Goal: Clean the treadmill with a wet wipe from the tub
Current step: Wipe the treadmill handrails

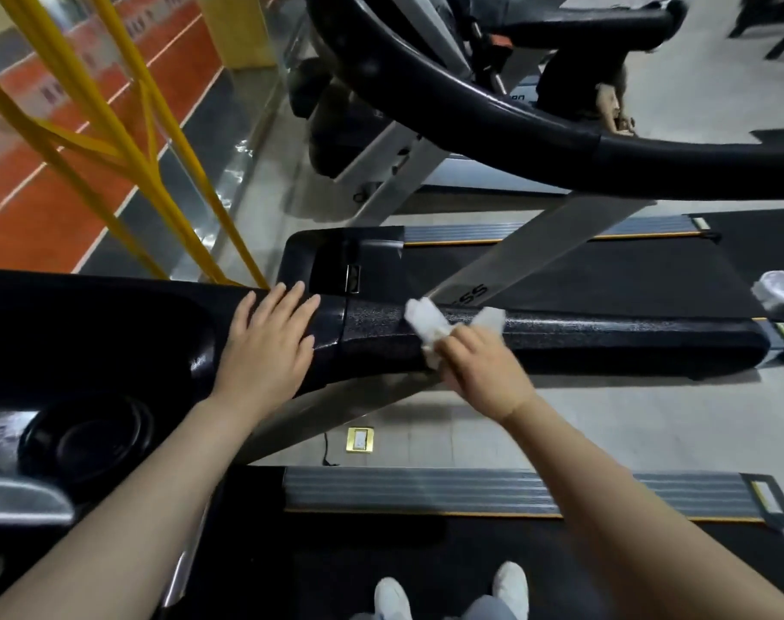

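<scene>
From the head camera, the person's left hand point(267, 346) lies flat on the black treadmill handrail point(604, 335), fingers straight and slightly spread, holding nothing. Further along the same rail, the right hand point(479, 373) curls its fingers round a crumpled white wet wipe point(430, 326), pressing it onto the rail's top. The wipe tub point(781, 290) sits at the right edge, well apart from both hands. White shoes point(392, 597) stand on the belt below.

The flat left hand point(269, 346) rests on the black textured treadmill handrail point(604, 337); to its right, the right hand point(479, 369) holds the crumpled white wet wipe point(430, 328) against the same rail, with the white sneakers point(452, 592) below on the treadmill's dark running belt point(470, 557).
</scene>
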